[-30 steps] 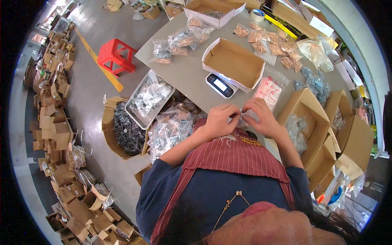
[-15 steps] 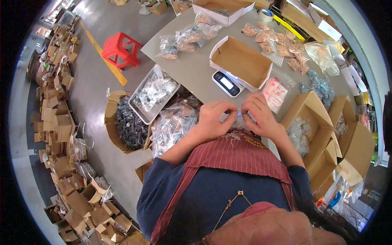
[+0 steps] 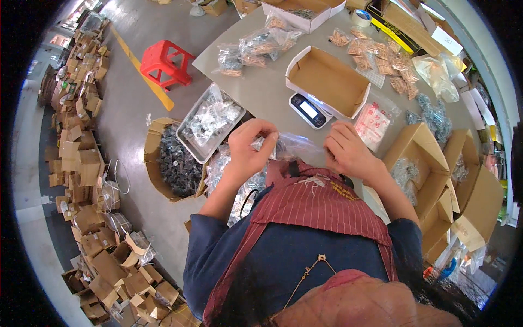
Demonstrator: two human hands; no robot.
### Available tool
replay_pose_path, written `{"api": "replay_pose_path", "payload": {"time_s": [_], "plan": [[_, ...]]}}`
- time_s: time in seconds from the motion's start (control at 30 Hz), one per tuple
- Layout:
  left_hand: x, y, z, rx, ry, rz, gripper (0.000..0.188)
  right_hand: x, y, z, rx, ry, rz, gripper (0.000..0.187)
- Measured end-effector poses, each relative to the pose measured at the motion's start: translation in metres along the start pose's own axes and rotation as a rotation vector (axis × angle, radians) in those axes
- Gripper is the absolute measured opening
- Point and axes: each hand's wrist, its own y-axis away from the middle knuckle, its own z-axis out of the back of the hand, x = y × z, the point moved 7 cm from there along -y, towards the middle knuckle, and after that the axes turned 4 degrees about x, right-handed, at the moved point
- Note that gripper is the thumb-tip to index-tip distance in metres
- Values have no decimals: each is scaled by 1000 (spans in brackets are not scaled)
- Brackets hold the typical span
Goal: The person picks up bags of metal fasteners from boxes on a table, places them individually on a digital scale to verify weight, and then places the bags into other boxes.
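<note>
A clear plastic zip bag (image 3: 298, 145) stretches between my hands, just above the front of my apron. My left hand (image 3: 251, 145) pinches at its left end, beside the metal tray (image 3: 195, 155) of small bagged parts. At the other end, my right hand (image 3: 348, 148) has its fingers curled together on the bag's edge. The fingertips partly cover what they grip. Beyond the right hand are a digital scale (image 3: 309, 111) with a lit display and a stack of red-and-white printed bags (image 3: 375, 126).
An open cardboard tray (image 3: 327, 82) rests against the scale. Bags of copper-coloured pins (image 3: 381, 57) lie at the far right. Cardboard boxes (image 3: 417, 144) stand right of me; a carton of dark parts (image 3: 177, 163) is at left. A red stool (image 3: 166, 64) stands on the floor.
My hands have spread apart: the left has moved leftward toward the metal tray, the right stays near the printed bags. The clear bag now shows stretched between them. The view has shifted slightly.
</note>
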Motion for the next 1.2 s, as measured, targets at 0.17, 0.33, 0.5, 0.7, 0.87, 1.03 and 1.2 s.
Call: {"api": "replay_pose_path", "payload": {"time_s": [0.17,0.33,0.5,0.7,0.87,1.03,1.2], "plan": [[12,-3,4,26,65,79,7,-3,-16,3,75,52,48,27],[7,-10,-5,101,92,89,8,12,-53,12,-35,-166,94,26],[9,-8,-11,117,47,6,10,12,-70,2,-153,-192,47,23],[12,1,-7,40,168,83,8,17,-72,-8,-149,-216,55,22],[7,-3,-9,74,53,-2,9,17,-77,-10,-156,-233,45,21],[16,-1,4,20,37,46,7,18,-80,-10,-191,-173,67,22],[44,8,30,-90,235,305,5,0,-64,-9,-162,-141,93,25]]}}
